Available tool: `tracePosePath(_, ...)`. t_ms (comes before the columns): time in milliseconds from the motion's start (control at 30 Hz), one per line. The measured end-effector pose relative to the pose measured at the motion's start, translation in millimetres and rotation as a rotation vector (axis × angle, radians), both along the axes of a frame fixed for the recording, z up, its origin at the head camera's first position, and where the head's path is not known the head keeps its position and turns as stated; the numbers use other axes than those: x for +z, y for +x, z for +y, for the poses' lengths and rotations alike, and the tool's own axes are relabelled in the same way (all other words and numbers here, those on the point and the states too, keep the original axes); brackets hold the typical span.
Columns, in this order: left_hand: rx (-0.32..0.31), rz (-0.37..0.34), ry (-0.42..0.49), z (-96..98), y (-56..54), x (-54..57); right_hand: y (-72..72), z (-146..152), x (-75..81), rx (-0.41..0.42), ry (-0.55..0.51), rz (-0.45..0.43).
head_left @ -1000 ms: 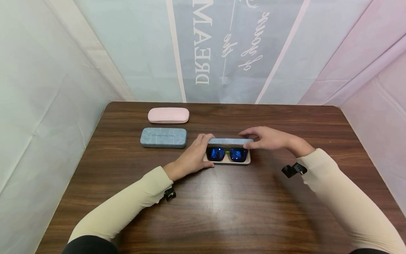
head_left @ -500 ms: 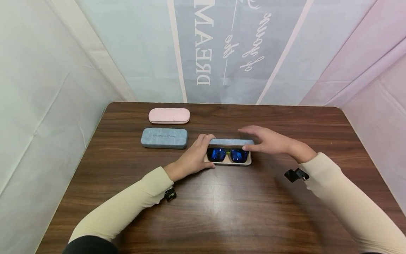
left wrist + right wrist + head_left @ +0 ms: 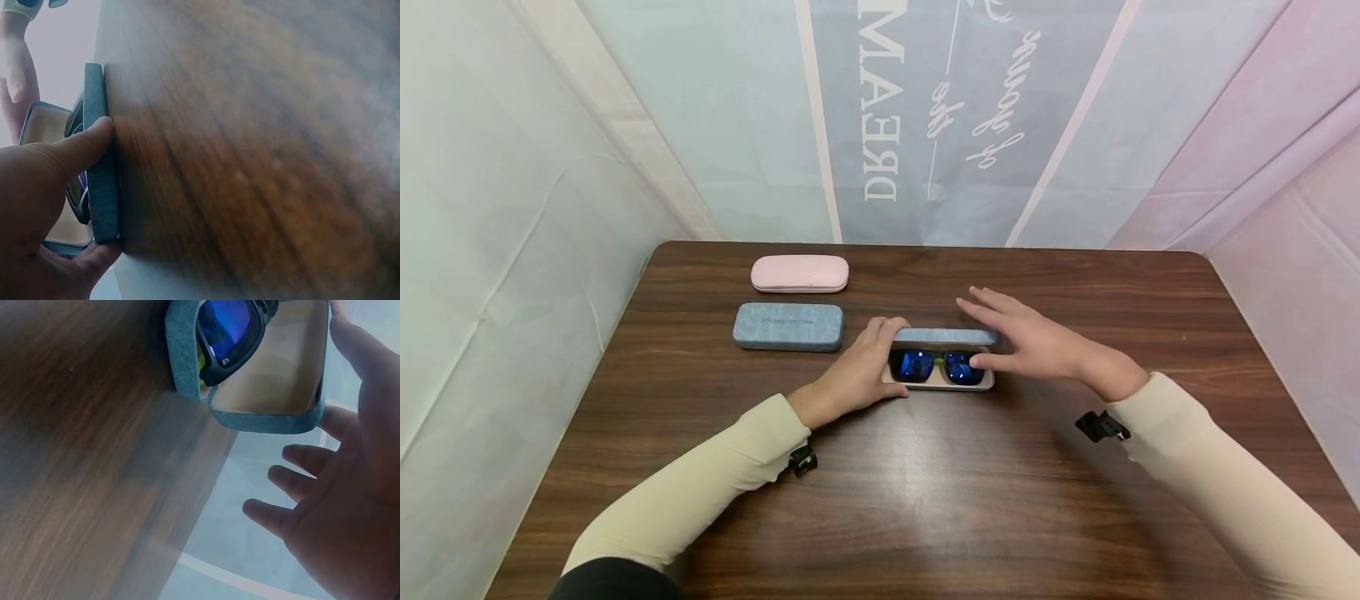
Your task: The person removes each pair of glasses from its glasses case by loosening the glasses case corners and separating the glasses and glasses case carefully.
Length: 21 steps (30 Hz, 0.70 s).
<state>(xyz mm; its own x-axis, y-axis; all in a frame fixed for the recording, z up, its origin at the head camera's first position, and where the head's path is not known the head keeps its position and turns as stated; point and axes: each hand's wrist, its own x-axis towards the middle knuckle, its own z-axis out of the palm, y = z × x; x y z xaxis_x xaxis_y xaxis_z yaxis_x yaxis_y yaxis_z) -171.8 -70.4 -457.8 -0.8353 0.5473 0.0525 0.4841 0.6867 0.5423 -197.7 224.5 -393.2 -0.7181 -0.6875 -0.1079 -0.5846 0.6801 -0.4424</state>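
An open blue eyeglass case (image 3: 943, 336) stands on the table, its lid raised at the back. Inside lie dark-framed sunglasses (image 3: 913, 365) with mirrored blue lenses, also visible from the side in the right wrist view. My left hand (image 3: 850, 375) grips the case's left end, thumb at the front wall and fingers behind; the left wrist view has the thumb on the case wall (image 3: 103, 181). My right hand (image 3: 1037, 337) hovers at the right end with fingers spread. In the right wrist view its thumb is right at the edge of the lid (image 3: 269, 422).
A closed blue eyeglass case (image 3: 787, 326) lies left of the open one. Behind it is a closed pink case (image 3: 800, 273). The dark wooden table (image 3: 925, 492) ends at a printed cloth backdrop (image 3: 917, 125), with pale cloth at both sides.
My right hand's fingers have lifted off the lid area and spread wider, and its thumb has dropped slightly toward the right lens in the head view. The left hand keeps its hold.
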Motion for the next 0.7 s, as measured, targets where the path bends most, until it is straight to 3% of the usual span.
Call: tracePosePath(700, 0.001, 0.011, -0.006, 0.4, -0.9, -1.0, 23.2, -9, -2.5, 0.071, 0.056, 0.094)
